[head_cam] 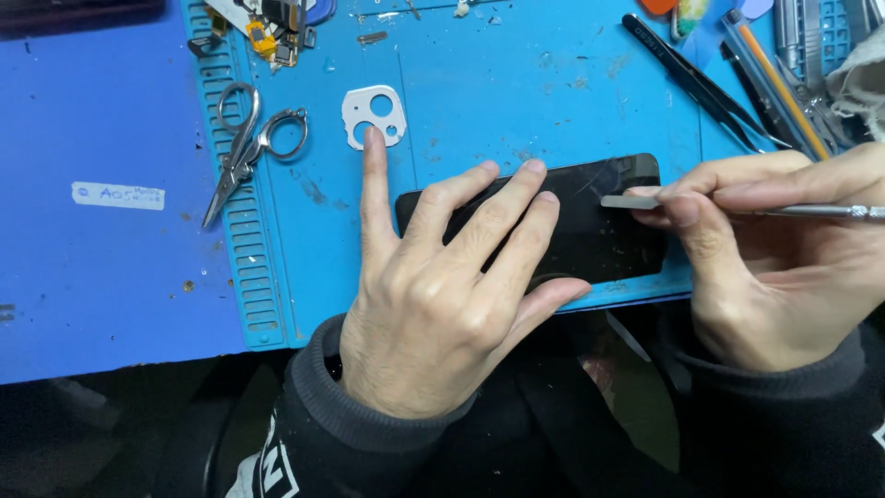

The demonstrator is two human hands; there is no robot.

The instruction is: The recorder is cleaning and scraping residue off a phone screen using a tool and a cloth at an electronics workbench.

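A black phone (599,231) lies flat on the blue work mat (479,83) near its front edge. My left hand (442,286) rests spread on the phone's left half, fingers apart, the forefinger stretched up towards a white camera-hole frame (373,114). My right hand (774,249) pinches a thin metal spatula tool (737,207), whose flat tip lies on the phone's upper right part.
Small steel scissors (247,143) lie at the mat's left edge. Black tweezers (696,78), pens and other tools lie at the back right. Small parts sit at the back left (272,32). A white label (118,195) is stuck on the blue table.
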